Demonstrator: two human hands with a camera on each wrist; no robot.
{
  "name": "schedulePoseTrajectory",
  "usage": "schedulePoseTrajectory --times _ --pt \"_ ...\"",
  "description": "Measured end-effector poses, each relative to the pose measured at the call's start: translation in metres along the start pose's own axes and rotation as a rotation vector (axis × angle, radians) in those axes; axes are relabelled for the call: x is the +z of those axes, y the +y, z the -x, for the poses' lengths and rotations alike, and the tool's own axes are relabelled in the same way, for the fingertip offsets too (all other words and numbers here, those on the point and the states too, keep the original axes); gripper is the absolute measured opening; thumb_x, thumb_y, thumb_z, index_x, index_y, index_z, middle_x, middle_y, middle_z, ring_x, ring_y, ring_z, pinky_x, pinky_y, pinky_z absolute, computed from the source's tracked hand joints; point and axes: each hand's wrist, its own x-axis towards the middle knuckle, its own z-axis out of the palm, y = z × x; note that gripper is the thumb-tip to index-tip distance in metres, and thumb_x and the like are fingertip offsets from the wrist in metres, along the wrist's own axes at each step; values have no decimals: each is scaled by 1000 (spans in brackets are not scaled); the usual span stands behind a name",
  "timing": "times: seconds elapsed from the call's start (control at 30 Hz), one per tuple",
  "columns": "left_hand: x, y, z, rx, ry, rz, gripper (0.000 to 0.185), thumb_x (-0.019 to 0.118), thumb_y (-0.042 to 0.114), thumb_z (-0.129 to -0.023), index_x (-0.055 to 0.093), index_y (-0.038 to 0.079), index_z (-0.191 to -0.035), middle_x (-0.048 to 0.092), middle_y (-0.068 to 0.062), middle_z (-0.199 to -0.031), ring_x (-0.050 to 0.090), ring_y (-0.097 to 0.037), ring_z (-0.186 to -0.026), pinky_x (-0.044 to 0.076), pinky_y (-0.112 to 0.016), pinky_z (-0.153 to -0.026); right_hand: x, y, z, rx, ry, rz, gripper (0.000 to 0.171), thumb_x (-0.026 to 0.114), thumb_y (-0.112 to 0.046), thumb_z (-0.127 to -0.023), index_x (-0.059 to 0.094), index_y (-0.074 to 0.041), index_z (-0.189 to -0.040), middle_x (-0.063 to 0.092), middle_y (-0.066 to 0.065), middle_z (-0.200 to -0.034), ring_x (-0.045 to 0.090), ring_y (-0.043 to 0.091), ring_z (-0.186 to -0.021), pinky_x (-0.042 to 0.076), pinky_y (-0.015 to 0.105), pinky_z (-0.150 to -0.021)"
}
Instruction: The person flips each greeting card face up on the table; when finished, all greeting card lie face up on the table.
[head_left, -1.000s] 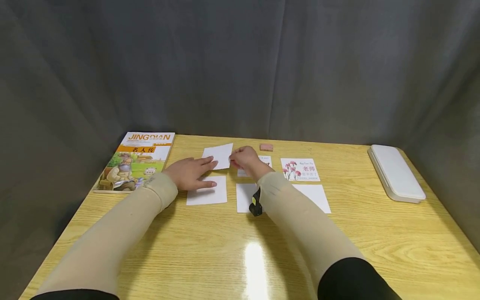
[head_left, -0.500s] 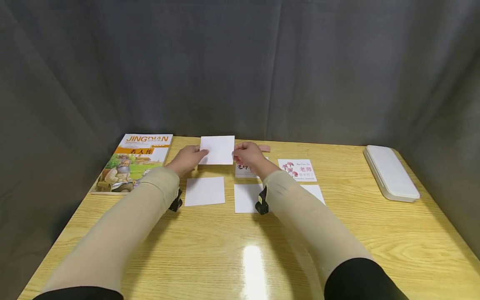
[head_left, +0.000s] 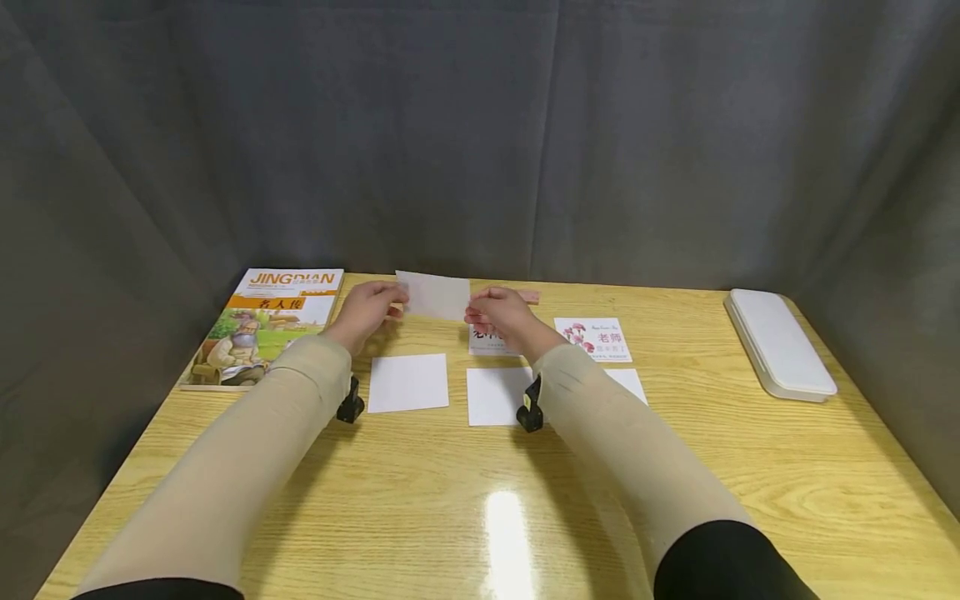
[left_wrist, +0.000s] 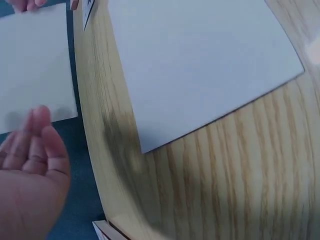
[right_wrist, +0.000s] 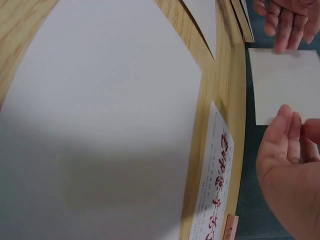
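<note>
Above the middle of the head view, both forearms in beige sleeves reach forward over the wooden table (head_left: pixel 450 517), wrists raised off the top. Left hand (head_left: pixel 367 312) at the left edge of a blank white card (head_left: pixel 435 295), fingers curled, pinching that edge between thumb and fingertips. Right hand (head_left: pixel 498 312) at the card's right edge, pinching likewise, thumb toward the camera. Card lifted clear of the table, tilted back so its face looks foreshortened, held between the two hands just right of the picture book (head_left: pixel 266 321) at centre left.

Below the card, flat on the table: a blank card (head_left: pixel 408 382) under the left wrist, another blank card (head_left: pixel 495 395) partly covered by the right forearm, and the corner of a third (head_left: pixel 628 383) beyond that arm. Printed card with red characters (head_left: pixel 487 340) half hidden behind the right hand; flower card (head_left: pixel 595 338) just right of it. Small pink eraser (head_left: pixel 529 296) peeking above the right hand.

At the right edge, a white case (head_left: pixel 780 343), lid shut, contents hidden.
</note>
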Motion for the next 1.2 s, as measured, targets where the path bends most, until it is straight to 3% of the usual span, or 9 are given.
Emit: schedulePoseTrajectory --times 0.13,0.3,0.4,0.53,0.7,0.9,1.03,1.2 --pt "-1 0 0 21 -14 54 42 39 21 -114 55 -4 -142 59 -20 -142 60 -34 -120 45 -47 -102 -4 3 -3 12 -22 -65 25 51 -9 -108 58 9 -124 64 20 -114 65 16 -83 52 39 -101" --pt "0 -3 -1 -2 -27 80 42 40 19 -113 53 -7 -144 64 -15 -121 64 -24 -105 47 -43 -99 -8 6 -4 40 32 -59 22 59 -4 -104 57 4 -124 61 15 -114 61 17 -83 57 29 -84" --pt "1 -6 -3 -17 -29 67 47 46 20 -111 44 -3 -153 63 -12 -116 63 -14 -92 50 -40 -94 -9 7 -4 38 56 -16 19 62 -2 -102 58 2 -121 61 11 -108 58 16 -81 55 23 -72" --pt "3 -7 -3 -21 -44 19 56 51 20 -109 35 0 -159 65 -22 -124 63 -14 -88 51 -38 -89 -10 8 -3 5 37 101 18 61 -2 -102 64 4 -119 60 7 -99 52 13 -75 46 20 -64" --pt "9 -4 -3 -14 -148 -97 49 55 19 -107 48 -1 -151 67 -21 -128 66 -17 -92 50 -34 -83 -8 7 1 -37 -78 230 23 59 -2 -103 68 4 -124 64 9 -110 57 13 -83 48 21 -70" --pt "19 0 -4 12 -228 -155 40 59 13 -105 58 4 -144 70 -12 -109 57 -15 -79 46 -29 -69 -1 3 5 -88 -169 249 25 59 0 -103 67 6 -125 67 17 -119 62 19 -91 52 26 -78" --pt "18 -1 -6 8 -174 -65 28 59 9 -104 59 0 -130 69 -6 -94 61 -15 -77 48 -30 -70 -1 4 5 -56 -127 197 27 58 -8 -106 62 3 -130 63 11 -117 57 15 -90 49 25 -78" --pt "8 -4 -6 32 -18 197 11 54 3 -104 51 -2 -113 67 -4 -79 65 -9 -67 52 -24 -67 -7 9 3 -5 -73 -39 22 60 -8 -104 55 0 -124 61 8 -106 61 16 -86 54 23 -74"
